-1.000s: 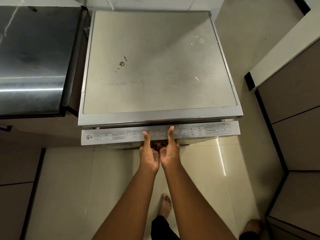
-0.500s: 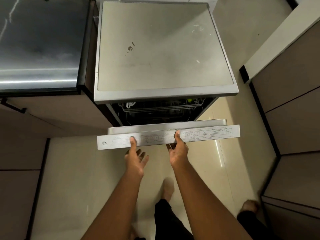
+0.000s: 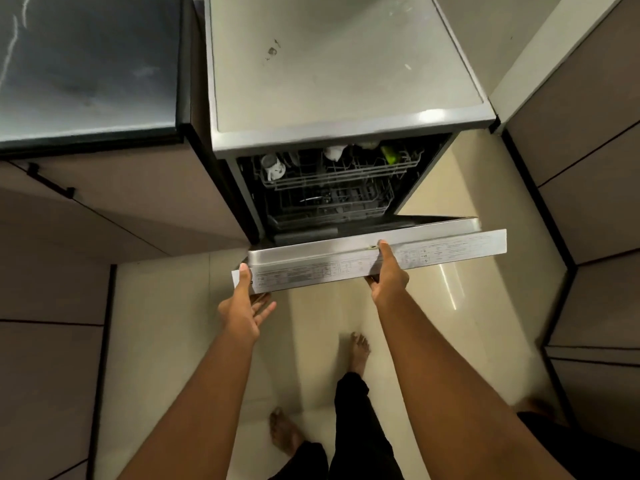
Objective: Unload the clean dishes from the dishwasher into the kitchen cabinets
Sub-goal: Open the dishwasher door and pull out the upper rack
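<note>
Your right hand (image 3: 388,271) grips the top edge of the dishwasher door (image 3: 377,259) — thumb lying over the printed strip, fingers curled out of sight beneath it. Your left hand (image 3: 242,306) holds the door's left corner with its thumb on top and its fingers spread loosely apart below the edge. Behind the half-lowered door, a white mug (image 3: 273,168) sits in the upper rack (image 3: 339,171), left side — a green item (image 3: 389,154) to its right.
</note>
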Demonstrator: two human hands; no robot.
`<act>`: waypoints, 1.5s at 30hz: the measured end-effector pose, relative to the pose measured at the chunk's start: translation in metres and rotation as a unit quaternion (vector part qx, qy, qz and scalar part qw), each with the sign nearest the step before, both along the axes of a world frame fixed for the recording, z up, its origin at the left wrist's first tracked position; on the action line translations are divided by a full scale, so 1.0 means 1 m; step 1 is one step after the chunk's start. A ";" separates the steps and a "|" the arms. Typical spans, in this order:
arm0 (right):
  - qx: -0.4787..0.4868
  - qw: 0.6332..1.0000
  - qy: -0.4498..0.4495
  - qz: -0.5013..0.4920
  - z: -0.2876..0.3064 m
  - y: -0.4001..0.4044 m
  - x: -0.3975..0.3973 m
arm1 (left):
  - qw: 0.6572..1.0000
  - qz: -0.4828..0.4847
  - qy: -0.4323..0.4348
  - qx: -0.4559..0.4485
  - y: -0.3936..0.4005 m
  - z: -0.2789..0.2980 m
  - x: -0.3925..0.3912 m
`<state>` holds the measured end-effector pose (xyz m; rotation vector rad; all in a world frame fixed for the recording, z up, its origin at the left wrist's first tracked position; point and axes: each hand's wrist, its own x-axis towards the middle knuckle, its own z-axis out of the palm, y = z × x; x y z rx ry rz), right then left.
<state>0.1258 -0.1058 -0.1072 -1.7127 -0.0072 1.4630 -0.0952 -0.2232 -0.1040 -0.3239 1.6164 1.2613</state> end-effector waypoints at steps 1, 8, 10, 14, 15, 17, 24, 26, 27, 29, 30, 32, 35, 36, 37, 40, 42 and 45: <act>0.000 1.000 0.001 -0.006 -0.002 -0.005 0.003 | 1.000 0.006 0.001 -0.007 -0.004 -0.003 0.001; -0.025 1.000 -0.009 -0.004 -0.018 -0.053 0.030 | 0.997 0.033 0.064 -0.037 -0.053 -0.029 0.009; -0.032 0.999 -0.028 -0.003 -0.025 -0.064 0.038 | 0.995 0.012 0.091 -0.043 -0.059 -0.034 0.014; -0.050 0.997 -0.052 -0.014 -0.041 -0.084 0.050 | 0.992 -0.011 0.100 -0.075 -0.078 -0.057 0.022; -0.056 0.997 -0.060 -0.013 -0.044 -0.088 0.052 | 0.991 -0.012 0.101 -0.086 -0.084 -0.064 0.023; -0.073 0.995 -0.068 -0.003 -0.053 -0.098 0.060 | 0.990 -0.006 0.097 -0.103 -0.097 -0.080 0.027; -0.153 0.985 -0.020 0.075 -0.105 -0.127 0.097 | 0.988 -0.004 0.105 -0.112 -0.135 -0.135 0.051; -0.164 0.982 -0.025 0.089 -0.124 -0.139 0.105 | 0.984 -0.017 0.123 -0.129 -0.150 -0.153 0.057; -0.168 0.981 -0.030 0.091 -0.133 -0.145 0.109 | 0.981 -0.029 0.134 -0.138 -0.158 -0.162 0.059; -0.169 0.981 -0.036 0.085 -0.149 -0.158 0.115 | 0.973 -0.051 0.158 -0.159 -0.173 -0.181 0.064; -0.168 0.982 -0.036 0.081 -0.160 -0.166 0.118 | 0.969 -0.060 0.174 -0.167 -0.181 -0.192 0.067; -0.166 0.982 -0.037 0.082 -0.180 -0.178 0.124 | 0.956 -0.083 0.216 -0.178 -0.195 -0.212 0.072; -0.178 0.980 -0.043 0.082 -0.209 -0.193 0.133 | 0.929 -0.142 0.279 -0.199 -0.213 -0.240 0.082; -0.180 0.980 -0.039 0.080 -0.220 -0.197 0.136 | 0.920 -0.168 0.291 -0.203 -0.219 -0.251 0.085; -0.180 0.980 -0.034 0.072 -0.234 -0.203 0.138 | 0.912 -0.187 0.299 -0.207 -0.225 -0.265 0.086; -0.179 0.982 -0.021 0.054 -0.278 -0.220 0.143 | 0.904 -0.213 0.296 -0.224 -0.241 -0.311 0.085; -0.178 0.983 -0.019 0.035 -0.311 -0.232 0.145 | 0.901 -0.230 0.284 -0.236 -0.251 -0.346 0.085; -0.168 0.985 -0.020 0.021 -0.352 -0.241 0.151 | 0.901 -0.241 0.267 -0.241 -0.257 -0.384 0.087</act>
